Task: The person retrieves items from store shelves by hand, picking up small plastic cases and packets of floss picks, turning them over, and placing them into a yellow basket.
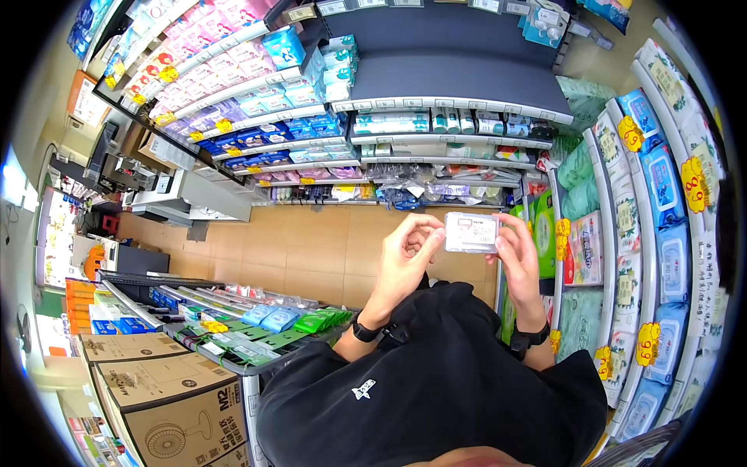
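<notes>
Just beyond the black shirt (459,373), the right hand (520,261) pinches a small labelled packet (472,233) by its right edge; the left hand (408,253) curls its fingers at the left edge, grip unclear. Farther off, shelves (451,103) border the tiled floor (303,241).

Pkg (472,233) was btwn L hand (408,251) & R hand (520,257); shelves (459,78) stood ahead, pks (665,187) R, ctns (183,420) low L.

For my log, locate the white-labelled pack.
In the head view, the pack is right of centre, between the left hand and right hand, over the tiled floor.
</notes>
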Motion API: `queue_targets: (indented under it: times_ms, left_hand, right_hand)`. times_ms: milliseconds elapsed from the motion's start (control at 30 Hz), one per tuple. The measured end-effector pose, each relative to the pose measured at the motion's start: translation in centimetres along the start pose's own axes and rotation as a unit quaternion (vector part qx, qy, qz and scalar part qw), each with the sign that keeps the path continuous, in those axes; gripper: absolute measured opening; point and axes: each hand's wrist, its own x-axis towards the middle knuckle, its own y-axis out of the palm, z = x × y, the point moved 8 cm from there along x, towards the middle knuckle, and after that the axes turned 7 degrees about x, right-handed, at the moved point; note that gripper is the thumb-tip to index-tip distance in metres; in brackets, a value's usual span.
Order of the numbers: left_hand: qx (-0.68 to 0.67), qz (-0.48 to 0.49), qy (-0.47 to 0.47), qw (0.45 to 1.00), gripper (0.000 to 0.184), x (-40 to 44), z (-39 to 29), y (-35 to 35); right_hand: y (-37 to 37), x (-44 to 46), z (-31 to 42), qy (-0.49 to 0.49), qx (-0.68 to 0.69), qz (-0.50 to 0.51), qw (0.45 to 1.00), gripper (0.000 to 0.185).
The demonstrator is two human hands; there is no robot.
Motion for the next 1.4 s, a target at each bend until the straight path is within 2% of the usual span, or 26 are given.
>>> queue_targets:
  times_ms: [100, 200, 333, 500, 600, 800, 1000, 1133, 1200, 1400]
  left_hand:
    - [0.058, -0.006, -0.015, 0.998, 0.019, -0.1, -0.1, -0.3]
    - [0.078, 0.007, 0.036, 0.996, 0.022, -0.1, -0.2, 0.0]
    - [0.023, -0.010, 0.029, 0.999, 0.025, -1.0, 0.0, -0.1]
    - [0.029, -0.008, -0.006, 1.000, 0.031, -2.4, -0.3, -0.1]
    - [0.074, -0.007, 0.025, 0.997, 0.029, -3.1, -0.6, -0.3]
    - [0.078, 0.007, 0.045, 0.996, 0.023, -5.3, -2.2, 0.5]
    - [0.082, 0.081, 0.015, 0.993, 0.023, -8.7, -1.8, 3.1]
    - [0.088, 0.133, 0.027, 0.987, 0.023, -12.1, -1.2, 5.3]
    - [0.080, 0.156, -0.022, 0.984, 0.023, -14.1, 0.0, 6.5]
    - [0.010, 0.353, -0.072, 0.933, 0.023, -21.0, 2.1, 12.0]
  right_hand:
    - [0.0, -0.6, 0.9, -0.038, -0.042, -0.023, 0.998, 0.040]
    - [0.2, -1.3, 1.3, -0.050, -0.057, -0.040, 0.996, 0.041]
    - [0.2, -2.0, 0.9, -0.039, -0.061, -0.038, 0.997, 0.043]
    - [0.4, -3.1, 0.7, -0.033, -0.068, -0.027, 0.997, 0.043]
    - [0.5, -4.1, 0.3, -0.037, -0.060, -0.022, 0.997, 0.045]
    - [0.9, -8.0, 1.6, -0.039, -0.060, -0.015, 0.997, 0.056]
    - [-0.3, -14.2, 2.4, -0.050, -0.039, -0.069, 0.996, 0.059]
    - [-0.9, -19.9, 2.3, -0.068, -0.039, -0.116, 0.990, 0.060]
    - [-1.6, -23.0, 1.6, -0.080, -0.037, -0.137, 0.987, 0.060]
    - [-2.5, -34.2, 0.1, -0.073, 0.007, -0.228, 0.971, 0.060]
